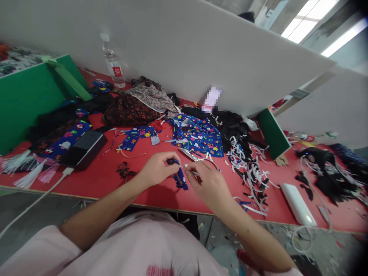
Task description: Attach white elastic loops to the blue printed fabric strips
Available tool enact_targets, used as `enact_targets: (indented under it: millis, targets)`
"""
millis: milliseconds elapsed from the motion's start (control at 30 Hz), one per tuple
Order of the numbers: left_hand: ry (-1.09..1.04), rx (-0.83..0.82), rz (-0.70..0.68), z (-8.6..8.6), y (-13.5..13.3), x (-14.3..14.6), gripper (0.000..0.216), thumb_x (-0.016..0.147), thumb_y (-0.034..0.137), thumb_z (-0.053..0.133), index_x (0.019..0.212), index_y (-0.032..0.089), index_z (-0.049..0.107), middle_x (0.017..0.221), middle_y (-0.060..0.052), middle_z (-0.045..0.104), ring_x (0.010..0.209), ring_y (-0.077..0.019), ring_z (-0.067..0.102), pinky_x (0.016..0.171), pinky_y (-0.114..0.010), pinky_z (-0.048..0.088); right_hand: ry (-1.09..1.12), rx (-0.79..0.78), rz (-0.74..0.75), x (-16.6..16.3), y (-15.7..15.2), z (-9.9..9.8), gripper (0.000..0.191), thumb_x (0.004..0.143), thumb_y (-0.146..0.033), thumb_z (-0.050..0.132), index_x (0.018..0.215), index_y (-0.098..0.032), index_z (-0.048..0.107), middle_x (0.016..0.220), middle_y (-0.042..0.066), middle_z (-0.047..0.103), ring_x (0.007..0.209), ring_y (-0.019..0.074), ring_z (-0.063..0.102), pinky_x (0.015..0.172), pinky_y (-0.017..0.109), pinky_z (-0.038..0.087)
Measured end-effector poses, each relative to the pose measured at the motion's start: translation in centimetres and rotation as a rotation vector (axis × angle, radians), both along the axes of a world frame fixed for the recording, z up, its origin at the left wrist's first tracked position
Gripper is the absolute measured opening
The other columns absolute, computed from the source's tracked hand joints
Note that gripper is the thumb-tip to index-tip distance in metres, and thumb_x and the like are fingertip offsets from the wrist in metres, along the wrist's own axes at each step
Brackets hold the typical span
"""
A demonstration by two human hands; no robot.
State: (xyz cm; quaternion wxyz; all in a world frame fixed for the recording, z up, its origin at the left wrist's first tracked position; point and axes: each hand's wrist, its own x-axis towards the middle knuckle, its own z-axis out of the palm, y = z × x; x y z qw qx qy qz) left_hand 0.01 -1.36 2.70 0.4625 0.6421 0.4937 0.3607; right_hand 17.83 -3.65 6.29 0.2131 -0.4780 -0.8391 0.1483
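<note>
My left hand is closed in a pinch on a small strip of blue patterned fabric, which hangs over the red table. Close to its right, my right hand pinches a tiny white strip at the fabric's edge; the fingers partly hide it. Scissors show just behind my right hand, blades toward the upper left. Whether they lie on the table or rest against the fingers, I cannot tell. Beyond them is a larger piece of blue printed cloth.
Black and white scraps are strewn at right, near a white power bank. A black box-shaped device with a cable stands at left. Behind are dark floral cloth, a water bottle and a phone against the partition.
</note>
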Motion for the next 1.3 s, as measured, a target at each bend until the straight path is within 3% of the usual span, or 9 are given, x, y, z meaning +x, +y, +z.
enact_targets:
  millis: [167,300,533,633,767,833,1000,1167,1300]
  targets:
    - [-0.332,-0.217,0.204,-1.3,1.5,-1.4,0.013,0.073,0.028,0.057,0.076,0.016,0.055,0.064,0.003,0.058,0.058,-0.0120,0.060,0.055,-0.025,0.052,0.044,0.173,-0.275,3.5,-0.8,-0.5,0.015,0.088,-0.030,0.046,0.087,-0.021,0.058,0.077,0.004,0.064,0.065,0.0143,0.059,0.061,0.023,0.042]
    - [-0.406,-0.254,0.117,-1.4,1.6,-1.4,0.023,0.072,0.034,0.063,0.084,0.014,0.060,0.071,0.001,0.061,0.060,-0.0111,0.060,0.055,-0.024,0.053,-0.131,0.392,-0.559,9.4,2.1,-3.4,0.026,0.090,-0.036,0.042,0.099,-0.018,0.058,0.094,0.011,0.065,0.082,0.0214,0.060,0.072,0.030,0.043]
    - [-0.303,-0.232,0.007,-0.4,0.5,-0.9,0.023,0.077,0.030,0.059,0.094,0.015,0.061,0.084,-0.002,0.064,0.069,-0.0138,0.063,0.069,-0.030,0.053,-0.371,0.150,-0.388,14.8,5.1,-10.6,0.031,0.089,-0.027,0.041,0.116,-0.014,0.051,0.100,0.015,0.062,0.090,0.0255,0.056,0.077,0.035,0.041]
    - [-0.219,-0.186,-0.026,-0.1,0.3,-1.1,0.029,0.079,0.029,0.057,0.104,0.016,0.057,0.085,-0.002,0.065,0.067,-0.0140,0.064,0.068,-0.029,0.051,-0.396,0.263,-0.496,14.6,4.7,-10.0,0.034,0.086,-0.039,0.048,0.108,-0.015,0.057,0.099,0.015,0.061,0.094,0.0282,0.052,0.080,0.040,0.038]
    - [-0.112,-0.124,-0.085,0.0,0.3,-0.9,0.037,0.081,0.031,0.055,0.115,0.020,0.049,0.073,0.001,0.064,0.065,-0.0137,0.063,0.066,-0.026,0.047,-0.248,0.461,-0.688,11.1,4.2,-6.0,0.031,0.085,-0.042,0.049,0.095,-0.017,0.064,0.097,0.014,0.062,0.097,0.0300,0.048,0.086,0.046,0.031]
    - [-0.055,-0.105,-0.110,0.1,0.3,-0.6,0.037,0.081,0.031,0.055,0.115,0.021,0.049,0.069,0.002,0.063,0.065,-0.0137,0.062,0.063,-0.025,0.045,-0.054,0.340,-0.526,8.1,3.8,-4.1,0.027,0.086,-0.039,0.048,0.089,-0.018,0.064,0.089,0.010,0.065,0.089,0.0248,0.052,0.086,0.042,0.034]
    - [-0.002,-0.098,-0.188,0.4,0.1,-0.1,0.037,0.082,0.032,0.054,0.117,0.022,0.049,0.064,0.003,0.060,0.062,-0.0130,0.058,0.058,-0.022,0.040,0.356,-0.372,-0.078,1.2,2.8,-2.7,0.021,0.081,-0.038,0.055,0.082,-0.019,0.063,0.074,0.001,0.063,0.062,0.0127,0.051,0.057,0.024,0.039]
    - [-0.081,-0.164,-0.140,0.1,0.0,-0.5,0.038,0.078,0.036,0.059,0.112,0.019,0.053,0.068,0.001,0.063,0.062,-0.0137,0.058,0.058,-0.023,0.042,0.644,-0.545,-0.086,0.0,2.4,-4.0,0.017,0.079,-0.033,0.059,0.072,-0.018,0.057,0.064,-0.003,0.052,0.058,0.0093,0.045,0.055,0.022,0.035]
    - [-0.156,-0.149,-0.096,-0.6,0.3,-0.5,0.026,0.079,0.040,0.056,0.079,0.015,0.063,0.063,0.000,0.061,0.059,-0.0122,0.057,0.056,-0.022,0.041,0.870,-0.564,-0.147,-0.1,2.1,-4.8,0.016,0.078,-0.033,0.061,0.072,-0.018,0.056,0.065,-0.004,0.049,0.060,0.0087,0.044,0.057,0.021,0.035]
